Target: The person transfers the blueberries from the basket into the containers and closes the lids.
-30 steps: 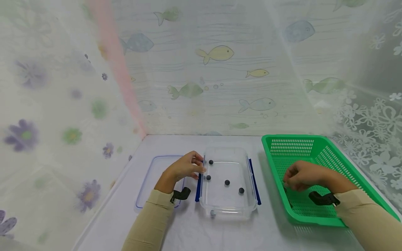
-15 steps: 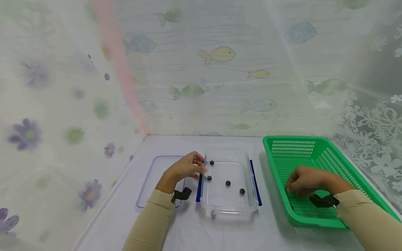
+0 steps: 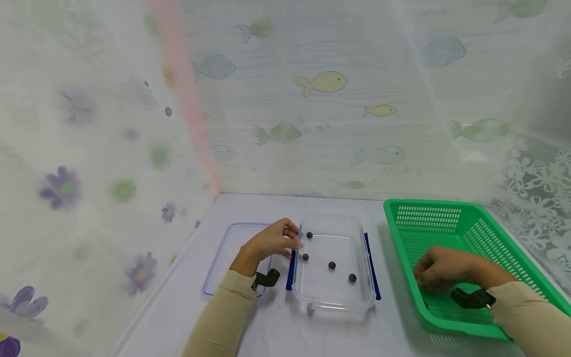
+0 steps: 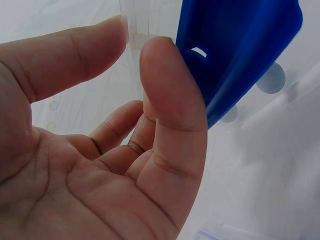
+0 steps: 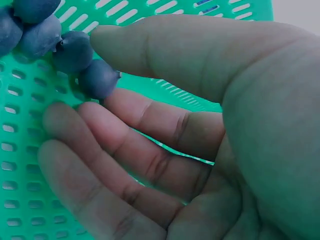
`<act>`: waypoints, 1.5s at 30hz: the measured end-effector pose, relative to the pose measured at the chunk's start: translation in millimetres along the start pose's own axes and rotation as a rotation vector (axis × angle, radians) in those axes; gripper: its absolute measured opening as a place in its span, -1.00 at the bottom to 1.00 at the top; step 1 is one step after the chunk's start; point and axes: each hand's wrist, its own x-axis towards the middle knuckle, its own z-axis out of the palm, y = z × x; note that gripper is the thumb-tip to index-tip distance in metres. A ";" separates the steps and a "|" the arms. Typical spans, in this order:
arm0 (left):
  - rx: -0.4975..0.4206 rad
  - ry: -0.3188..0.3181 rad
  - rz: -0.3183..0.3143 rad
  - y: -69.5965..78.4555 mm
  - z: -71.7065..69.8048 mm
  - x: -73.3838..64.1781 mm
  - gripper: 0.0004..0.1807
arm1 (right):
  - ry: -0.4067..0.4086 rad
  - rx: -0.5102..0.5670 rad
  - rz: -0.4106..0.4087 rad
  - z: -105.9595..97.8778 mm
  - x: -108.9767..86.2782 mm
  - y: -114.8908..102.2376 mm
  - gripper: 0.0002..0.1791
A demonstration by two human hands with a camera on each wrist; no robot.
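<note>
A clear plastic box (image 3: 334, 302) with blue side clasps stands mid-table, several blueberries (image 3: 332, 266) scattered inside. My left hand (image 3: 275, 241) grips its left wall near the blue clasp (image 4: 235, 45); the thumb and fingers lie on either side of the wall. Down inside the green basket (image 3: 468, 330), my right hand (image 3: 446, 270) is at the left wall. In the right wrist view, several blueberries (image 5: 74, 51) lie in a row along the basket's edge. My right thumb and index fingertip touch or nearly touch the closest berries, with the fingers loosely bent.
Left of the box, a clear lid with a blue rim (image 3: 213, 265) lies flat, partly behind my left arm. The basket's raised walls surround my right hand. Patterned curtains (image 3: 321, 148) hang behind and beside the white-covered table (image 3: 267, 327).
My right hand has moved slightly nearer to me and lower along the basket's left wall. The left hand keeps its hold on the box. The whole view has shifted a little.
</note>
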 end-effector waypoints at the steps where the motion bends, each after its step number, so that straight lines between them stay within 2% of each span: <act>1: 0.002 0.002 0.000 -0.3 0.0 0.0 -0.39 | -0.007 0.003 -0.007 1.1 1.0 0.2 -0.82; 5: 0.007 0.001 -0.002 -0.9 -0.9 0.3 -0.40 | -0.034 0.014 -0.036 5.4 5.9 1.2 -0.87; 14: 0.000 -0.007 -0.003 -0.1 -2.9 1.9 -0.43 | -0.011 -0.010 -0.037 11.6 10.1 1.8 -0.91; 28: -0.006 -0.010 -0.001 -3.8 -2.8 4.9 -0.39 | -0.008 -0.018 -0.105 11.0 9.1 -1.2 -0.91; 38: -0.009 -0.016 0.001 -4.3 -2.5 4.7 -0.40 | 0.051 -0.070 -0.128 4.8 6.7 -7.6 -0.88; 45: -0.014 -0.008 -0.006 -4.6 -2.3 5.5 -0.42 | 0.070 -0.065 -0.131 2.7 -0.3 -19.1 -0.82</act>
